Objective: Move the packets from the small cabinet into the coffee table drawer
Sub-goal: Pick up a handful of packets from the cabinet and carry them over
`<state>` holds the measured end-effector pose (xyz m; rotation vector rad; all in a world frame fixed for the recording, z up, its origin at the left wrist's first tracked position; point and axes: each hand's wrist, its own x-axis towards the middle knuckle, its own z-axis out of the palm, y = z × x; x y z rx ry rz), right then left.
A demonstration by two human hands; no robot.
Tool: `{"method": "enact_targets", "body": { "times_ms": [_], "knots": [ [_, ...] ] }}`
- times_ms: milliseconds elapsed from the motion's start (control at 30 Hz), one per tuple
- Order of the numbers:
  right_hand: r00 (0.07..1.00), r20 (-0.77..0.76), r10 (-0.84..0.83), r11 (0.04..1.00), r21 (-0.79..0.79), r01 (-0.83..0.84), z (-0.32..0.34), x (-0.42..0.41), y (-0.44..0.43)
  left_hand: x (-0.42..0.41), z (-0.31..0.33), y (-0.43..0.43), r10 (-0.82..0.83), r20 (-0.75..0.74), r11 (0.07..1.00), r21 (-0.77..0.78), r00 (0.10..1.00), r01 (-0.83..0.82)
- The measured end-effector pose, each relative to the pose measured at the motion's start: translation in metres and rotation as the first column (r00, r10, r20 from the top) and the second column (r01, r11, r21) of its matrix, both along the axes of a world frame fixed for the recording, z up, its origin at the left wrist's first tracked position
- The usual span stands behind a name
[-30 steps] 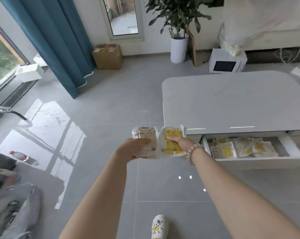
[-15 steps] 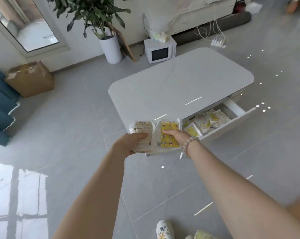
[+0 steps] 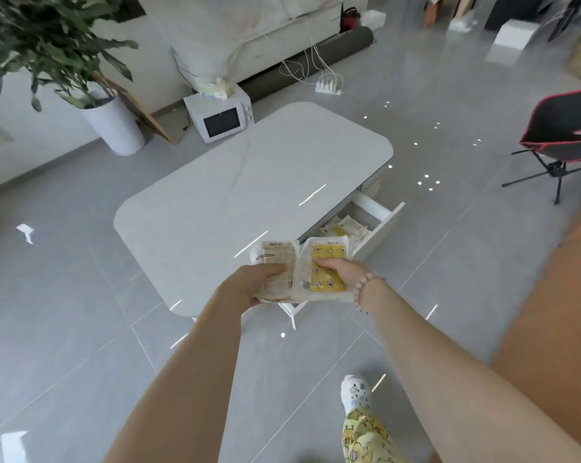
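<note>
Head view, mid-frame: the left hand [image 3: 249,284] and right hand [image 3: 342,272] each clasp a stack of packets [image 3: 329,252], both grips clenched on them. The open drawer [image 3: 381,227] lies up and right, under the tabletop [image 3: 249,182] edge; the right hand is nearer.

Packets [image 3: 329,253]: white/yellow, fanned stack, held aloft. Drawer [image 3: 382,225]: open, at 2 o'clock from stack, w/ more packets [image 3: 344,228] inside.
</note>
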<state>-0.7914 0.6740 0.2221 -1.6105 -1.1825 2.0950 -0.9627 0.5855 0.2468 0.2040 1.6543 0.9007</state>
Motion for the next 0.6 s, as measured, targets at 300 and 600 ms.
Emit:
{"method": "enact_targets", "body": {
  "times_ms": [300,600],
  "knots": [
    [0.996,-0.045,-0.081,0.994,-0.072,0.078,-0.001,0.031,0.107,0.032,0.003,0.112,-0.036,-0.008,0.999,-0.021,0.999,0.036],
    [0.995,-0.06,-0.08,0.99,-0.125,0.072,-0.007,0.053,0.178,0.052,-0.008,0.187,-0.063,-0.026,0.996,-0.072,0.998,0.061]
  ]
}}
